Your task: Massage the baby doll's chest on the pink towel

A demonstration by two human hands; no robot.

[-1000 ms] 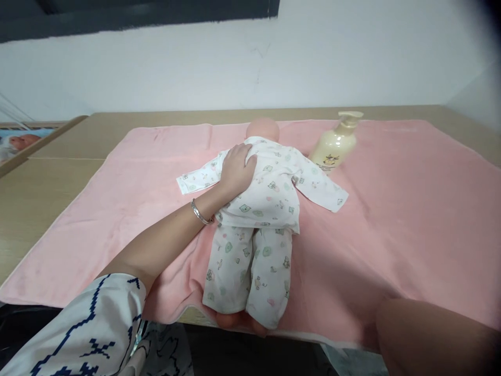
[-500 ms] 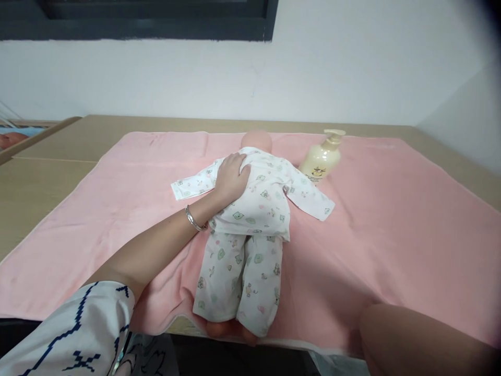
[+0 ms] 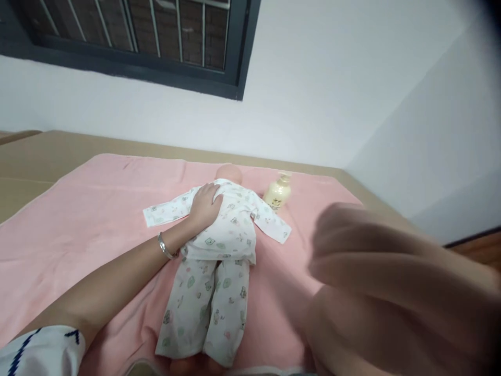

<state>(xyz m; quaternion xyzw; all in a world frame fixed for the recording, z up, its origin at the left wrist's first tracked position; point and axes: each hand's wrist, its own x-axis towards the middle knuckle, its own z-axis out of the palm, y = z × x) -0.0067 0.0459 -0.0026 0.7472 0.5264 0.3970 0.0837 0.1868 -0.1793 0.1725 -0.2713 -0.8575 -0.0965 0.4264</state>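
Possibly the doll [image 3: 223, 250] could slide nearward off the table [image 3: 39, 156] if the left hand [image 3: 205, 206], spread on its back, dragged; whether the blurred right hand [image 3: 360, 277] holds anything, I cannot tell.

The left hand [image 3: 206, 206] lies flat on a doll [image 3: 225, 243] in printed white clothes, its fingers on the top near one shoulder. Just beyond those fingertips is the doll's smooth head [image 3: 229, 173]; behind the fingers, a silver bracelet [image 3: 166, 246] rings the wrist. A pump bottle [image 3: 278, 193] stands to the right of the fingers, by the doll's sleeve. Beneath everything spreads a pink towel [image 3: 97, 219]. Well right of the left fingers, the right hand [image 3: 376, 292] looms blurred above the towel. Far beyond both hands' fingers is a barred window [image 3: 156, 42].
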